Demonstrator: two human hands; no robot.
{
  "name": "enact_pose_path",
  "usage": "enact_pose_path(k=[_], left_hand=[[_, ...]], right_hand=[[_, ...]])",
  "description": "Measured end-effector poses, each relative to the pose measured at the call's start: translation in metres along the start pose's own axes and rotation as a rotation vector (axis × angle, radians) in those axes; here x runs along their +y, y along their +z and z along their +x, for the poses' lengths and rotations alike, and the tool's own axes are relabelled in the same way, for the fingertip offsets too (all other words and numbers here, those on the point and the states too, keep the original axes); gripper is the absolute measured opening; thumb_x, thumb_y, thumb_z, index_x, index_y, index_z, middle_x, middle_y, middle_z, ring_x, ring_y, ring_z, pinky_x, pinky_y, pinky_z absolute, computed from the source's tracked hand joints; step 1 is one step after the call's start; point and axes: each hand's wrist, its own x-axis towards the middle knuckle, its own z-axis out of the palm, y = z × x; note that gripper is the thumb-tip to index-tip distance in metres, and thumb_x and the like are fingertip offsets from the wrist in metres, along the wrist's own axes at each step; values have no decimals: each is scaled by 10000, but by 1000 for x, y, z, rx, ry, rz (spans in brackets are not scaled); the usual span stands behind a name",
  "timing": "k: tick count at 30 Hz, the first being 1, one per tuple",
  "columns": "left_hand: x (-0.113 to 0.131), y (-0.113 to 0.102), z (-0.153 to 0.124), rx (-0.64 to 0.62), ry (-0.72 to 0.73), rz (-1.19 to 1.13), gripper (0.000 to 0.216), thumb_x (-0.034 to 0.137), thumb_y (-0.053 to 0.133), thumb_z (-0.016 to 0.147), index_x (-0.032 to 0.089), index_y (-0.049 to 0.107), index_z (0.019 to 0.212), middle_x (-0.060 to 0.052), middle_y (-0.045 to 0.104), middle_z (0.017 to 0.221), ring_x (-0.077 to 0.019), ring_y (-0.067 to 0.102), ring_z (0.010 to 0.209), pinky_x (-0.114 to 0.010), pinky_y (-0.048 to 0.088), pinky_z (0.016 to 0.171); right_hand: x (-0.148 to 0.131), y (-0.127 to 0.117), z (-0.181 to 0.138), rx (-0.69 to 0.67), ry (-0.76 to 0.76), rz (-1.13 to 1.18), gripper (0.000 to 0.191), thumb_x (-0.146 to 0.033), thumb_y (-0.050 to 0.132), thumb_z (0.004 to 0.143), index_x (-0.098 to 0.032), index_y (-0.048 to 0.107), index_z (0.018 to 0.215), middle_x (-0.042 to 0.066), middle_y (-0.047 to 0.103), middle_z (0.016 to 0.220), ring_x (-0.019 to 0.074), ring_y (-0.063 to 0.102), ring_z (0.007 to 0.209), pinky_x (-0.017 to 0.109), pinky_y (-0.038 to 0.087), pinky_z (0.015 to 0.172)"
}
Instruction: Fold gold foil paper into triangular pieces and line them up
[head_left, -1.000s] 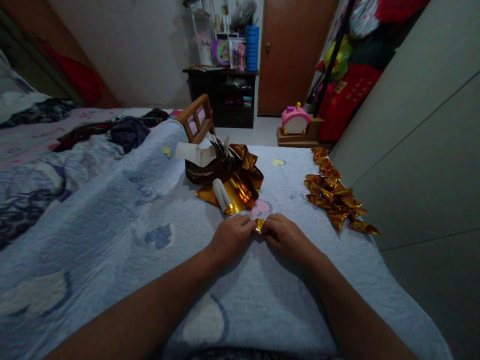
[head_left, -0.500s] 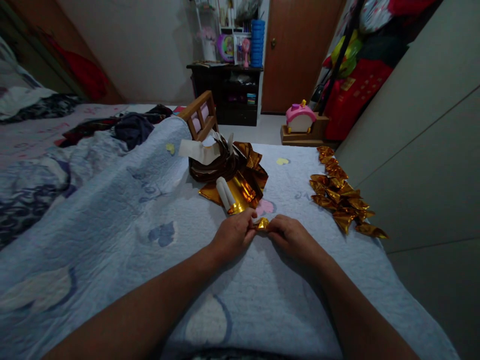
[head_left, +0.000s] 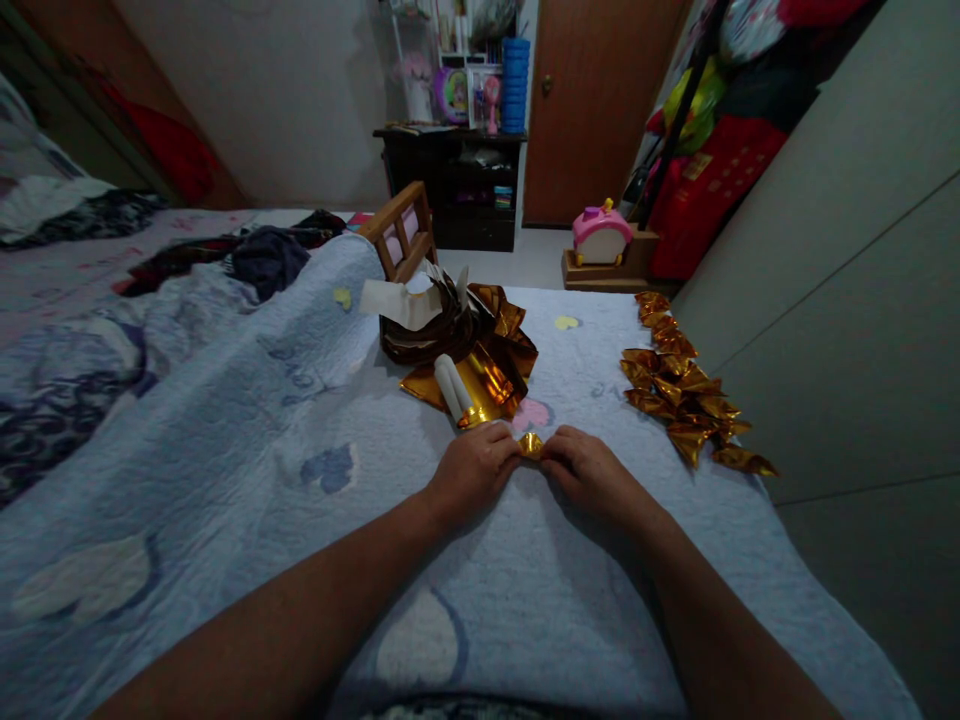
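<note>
Between my two hands is a small piece of shiny gold foil paper (head_left: 531, 446), its middle showing and its ends covered by fingers. My left hand (head_left: 474, 465) is closed on its left end. On its right end, my right hand (head_left: 586, 466) pinches with thumb and fingers. Just beyond my left hand lies a sheet of gold foil paper (head_left: 491, 383) with a white rolled piece (head_left: 451, 388) on it. Behind that sits a stack of foil papers (head_left: 420, 338) with dark brown edges and some white sheets standing up.
Several folded gold foil pieces (head_left: 679, 395) lie in a group at the right edge of the light blue quilt (head_left: 375, 600). Rumpled clothes (head_left: 266, 262) are at the left. Past the bed stand a dark cabinet (head_left: 450, 190), a wooden door (head_left: 592, 120) and a pink toy (head_left: 601, 236).
The fingers of my left hand have shifted and curled closer around the foil's left end. The foil's visible middle looks slightly more rounded. Piles and stack have not moved.
</note>
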Motion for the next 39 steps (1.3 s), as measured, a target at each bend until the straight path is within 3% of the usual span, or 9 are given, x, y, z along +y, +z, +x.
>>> enact_pose_path(k=[9,16,24,32,39], left_hand=[[5,4,2,-31,-137,-13,120,191,562,968,166,636,877,-48,623,866,-203,602,837,-325,491,778],[5,1,3,-48,-175,-76,82,167,606,919,172,602,837,-44,616,871,-206,593,856,-328,473,785],[-3,-10,5,-151,-133,-140,127,170,665,888,173,582,791,-19,594,818,-195,578,832,-302,436,755],[4,-11,6,-155,-144,-68,149,248,654,931,165,620,812,-34,607,845,-201,581,847,-307,440,766],[5,-5,4,-132,-167,24,161,242,596,977,160,640,846,-38,621,849,-197,587,842,-314,462,796]], right_hand=[[4,11,4,53,129,-159,184,-176,551,956,-177,682,827,66,647,822,195,586,787,309,410,723],[5,5,2,32,150,-114,171,-188,568,943,-190,644,789,53,618,804,190,567,765,305,388,694],[6,-1,-1,-33,165,-63,115,-77,602,807,-185,643,803,41,629,844,179,567,796,280,394,710],[6,-3,3,-95,152,-139,151,-154,558,908,-182,661,801,63,648,860,195,581,850,292,404,770],[1,-4,4,-66,234,-121,175,-200,554,937,-173,691,833,71,683,860,192,600,807,287,394,717]])
